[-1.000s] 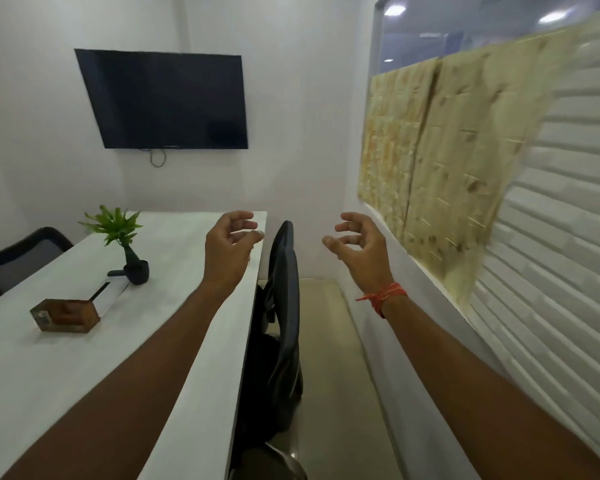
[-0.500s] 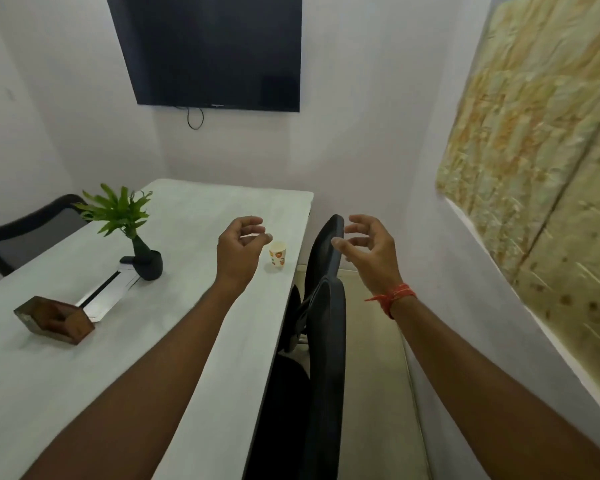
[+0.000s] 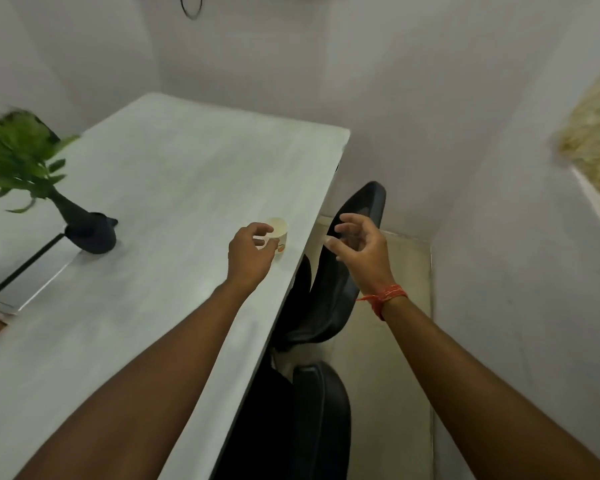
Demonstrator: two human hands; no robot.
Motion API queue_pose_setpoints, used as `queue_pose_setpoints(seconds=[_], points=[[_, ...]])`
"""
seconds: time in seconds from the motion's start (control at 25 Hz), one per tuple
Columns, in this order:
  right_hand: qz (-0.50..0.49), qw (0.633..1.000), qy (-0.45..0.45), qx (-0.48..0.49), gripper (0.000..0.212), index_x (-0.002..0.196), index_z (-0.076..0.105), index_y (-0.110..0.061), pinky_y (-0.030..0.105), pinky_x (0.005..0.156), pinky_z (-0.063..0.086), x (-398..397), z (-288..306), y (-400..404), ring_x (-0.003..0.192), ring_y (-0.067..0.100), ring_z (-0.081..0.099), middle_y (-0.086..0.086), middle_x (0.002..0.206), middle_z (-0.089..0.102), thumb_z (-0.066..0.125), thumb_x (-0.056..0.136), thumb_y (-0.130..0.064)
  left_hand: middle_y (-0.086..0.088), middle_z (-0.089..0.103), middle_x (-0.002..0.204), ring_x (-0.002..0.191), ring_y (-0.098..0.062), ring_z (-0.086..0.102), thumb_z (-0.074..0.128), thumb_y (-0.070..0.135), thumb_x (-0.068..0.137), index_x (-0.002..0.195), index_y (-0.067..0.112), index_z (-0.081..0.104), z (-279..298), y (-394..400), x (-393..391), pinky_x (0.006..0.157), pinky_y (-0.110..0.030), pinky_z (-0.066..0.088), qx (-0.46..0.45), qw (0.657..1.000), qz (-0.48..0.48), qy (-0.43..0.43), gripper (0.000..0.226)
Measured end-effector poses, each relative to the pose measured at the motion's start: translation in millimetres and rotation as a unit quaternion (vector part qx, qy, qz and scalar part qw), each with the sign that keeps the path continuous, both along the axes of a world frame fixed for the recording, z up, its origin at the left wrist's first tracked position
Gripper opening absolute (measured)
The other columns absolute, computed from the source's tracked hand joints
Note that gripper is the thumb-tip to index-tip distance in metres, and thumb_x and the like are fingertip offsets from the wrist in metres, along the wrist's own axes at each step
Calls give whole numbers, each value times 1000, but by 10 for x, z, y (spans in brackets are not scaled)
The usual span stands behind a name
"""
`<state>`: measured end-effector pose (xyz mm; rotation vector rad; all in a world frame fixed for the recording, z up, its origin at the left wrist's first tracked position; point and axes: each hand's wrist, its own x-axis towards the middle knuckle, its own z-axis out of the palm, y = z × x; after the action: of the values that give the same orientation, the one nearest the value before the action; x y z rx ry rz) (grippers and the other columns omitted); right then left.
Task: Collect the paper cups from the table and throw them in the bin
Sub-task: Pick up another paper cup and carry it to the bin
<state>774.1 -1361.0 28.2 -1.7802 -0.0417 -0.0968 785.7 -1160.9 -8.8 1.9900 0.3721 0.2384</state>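
One small paper cup (image 3: 280, 231), cream with an orange print, stands upright on the white table (image 3: 174, 188) close to its right edge. My left hand (image 3: 250, 251) is right at the cup's near side, thumb and fingers curled apart around it; the cup still rests on the table and I cannot tell whether the fingertips touch it. My right hand (image 3: 359, 249) hovers off the table's edge above a black chair back, fingers spread, holding nothing. No bin is in view.
A green plant in a black vase (image 3: 90, 231) stands at the table's left, beside a flat silver-and-black strip (image 3: 32, 268). Two black chairs (image 3: 329, 306) are tucked against the table's right edge. A narrow strip of floor (image 3: 392, 375) runs between them and the white wall.
The view has moved forward and tilted down. My left hand has closed in on the cup, which half a second ago stood clear of the fingers. My right hand kept level, still spread.
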Motion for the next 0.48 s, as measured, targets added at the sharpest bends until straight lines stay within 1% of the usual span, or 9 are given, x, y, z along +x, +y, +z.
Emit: queue_pose_setpoints(seconds=[0.08, 0.16, 0.2, 0.28, 0.32, 0.36, 0.4, 0.44, 0.48], points=[[20, 1000, 10, -11, 48, 124, 58, -18, 27, 79, 60, 339, -237, -8, 100, 18, 65, 4, 115, 65, 78, 81, -29, -5, 55, 131, 113, -24, 61, 70, 22, 85, 117, 21, 63, -399, -24, 336, 95, -29, 48, 74, 996, -1, 44, 33], [40, 999, 9, -27, 48, 124, 58, -19, 16, 73, 57, 550, -367, -65, 96, 14, 65, 1, 115, 64, 78, 81, -28, -7, 42, 143, 120, -27, 57, 70, 23, 86, 128, 18, 57, -623, -54, 575, 100, -30, 43, 116, 990, -1, 82, 44], [45, 998, 5, -35, 49, 125, 58, -19, 15, 72, 56, 616, -404, -104, 95, 13, 65, 0, 115, 64, 78, 81, -28, -8, 35, 148, 120, -29, 56, 71, 23, 86, 131, 17, 56, -705, -66, 671, 102, -31, 43, 120, 989, -2, 91, 48], [49, 998, 0, -50, 50, 125, 57, -20, 15, 71, 56, 722, -485, -194, 95, 13, 64, -1, 115, 63, 78, 81, -28, -9, 25, 154, 110, -26, 57, 71, 26, 85, 131, 15, 56, -811, -96, 844, 103, -35, 42, 122, 986, -8, 117, 49], [47, 997, 1, -54, 50, 126, 57, -20, 15, 71, 55, 746, -503, -221, 96, 13, 64, -1, 115, 63, 78, 81, -28, -10, 26, 154, 104, -24, 56, 71, 28, 86, 127, 13, 58, -834, -97, 907, 101, -35, 43, 121, 983, -9, 136, 46], [46, 997, 5, -55, 50, 126, 56, -20, 15, 71, 55, 765, -518, -239, 97, 14, 64, -1, 116, 63, 77, 81, -27, -12, 36, 149, 102, -24, 57, 70, 29, 86, 121, 11, 63, -848, -93, 958, 97, -34, 44, 110, 983, -4, 150, 40], [45, 997, 12, -55, 50, 126, 56, -20, 15, 72, 55, 759, -518, -245, 98, 15, 64, 0, 116, 62, 77, 82, -26, -13, 51, 135, 102, -27, 60, 68, 28, 86, 112, 8, 67, -816, -91, 973, 89, -33, 45, 91, 983, 7, 157, 33], [45, 997, 18, -56, 50, 127, 56, -19, 17, 75, 56, 736, -496, -243, 100, 17, 63, 1, 118, 62, 77, 82, -26, -12, 64, 114, 98, -29, 62, 67, 27, 85, 100, 5, 70, -755, -92, 962, 78, -32, 45, 62, 986, 19, 151, 27], [49, 997, 22, -61, 52, 128, 55, -19, 21, 79, 56, 699, -449, -225, 102, 18, 62, 1, 120, 61, 77, 82, -25, -12, 67, 95, 92, -30, 63, 67, 27, 83, 90, 5, 70, -626, -117, 919, 71, -33, 46, 24, 990, 21, 140, 24]])
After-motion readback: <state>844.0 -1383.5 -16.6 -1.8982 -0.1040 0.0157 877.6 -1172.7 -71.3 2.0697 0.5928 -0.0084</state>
